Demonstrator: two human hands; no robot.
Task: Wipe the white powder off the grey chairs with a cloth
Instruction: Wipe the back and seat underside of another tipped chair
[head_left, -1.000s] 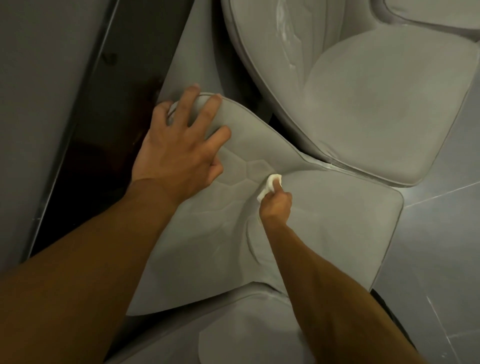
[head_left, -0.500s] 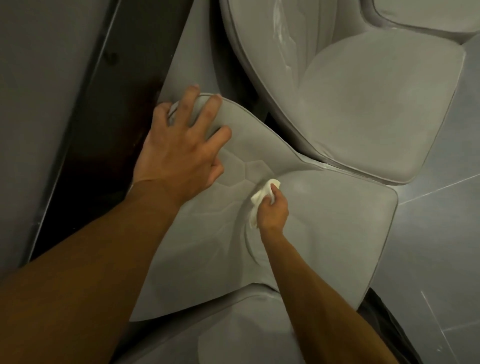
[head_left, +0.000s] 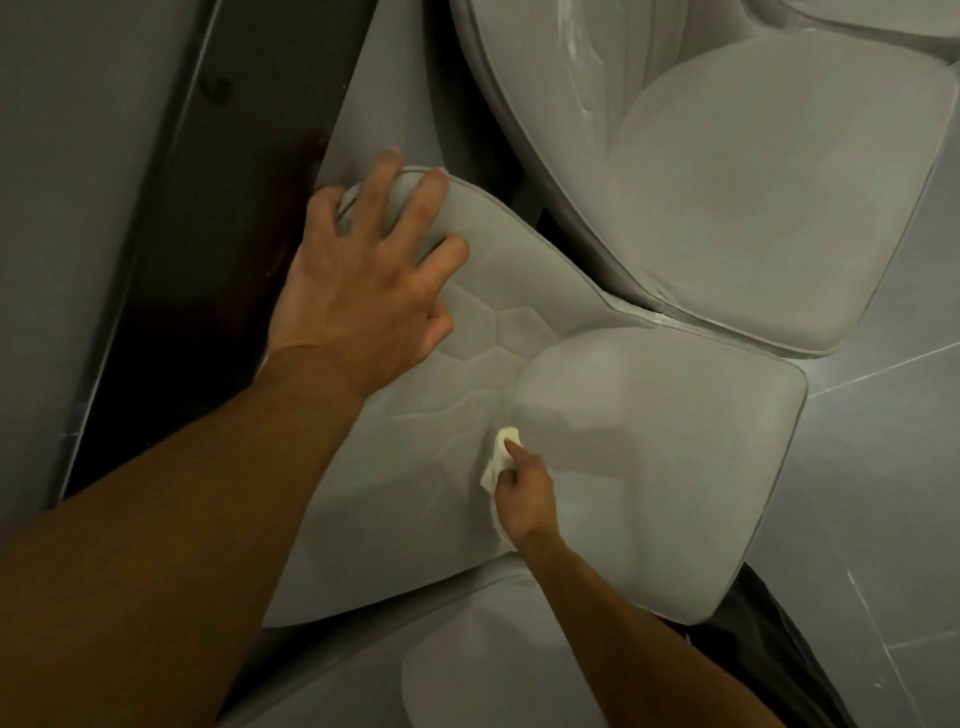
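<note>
Seen from above: a grey upholstered chair with hexagon-stitched backrest (head_left: 597, 415), seat to the right, back to the left. Left hand (head_left: 358, 291) spread flat over the top corner of the backrest, fingers wide and draped over the edge — pressing on it, not closed around anything. Right hand (head_left: 524, 493) down in the crease where seat meets back, grip pinched tight on a small crumpled white cloth (head_left: 498, 457), one fingertip pushing the cloth against the fabric. Faint pale haze on the seat cushion just beyond the cloth (hard to tell powder from sheen). A second grey padded chair (head_left: 753, 208) just beside the first at upper right, its seat edge touching or nearly touching the first chair's, with white powder streaks (head_left: 587, 78) running down its backrest. Part of a third grey cushioned seat (head_left: 493, 675) at the bottom, under the right forearm. Glossy grey tiled floor (head_left: 883, 493) on the right — dark brown strip (head_left: 208, 234) along the left.
</note>
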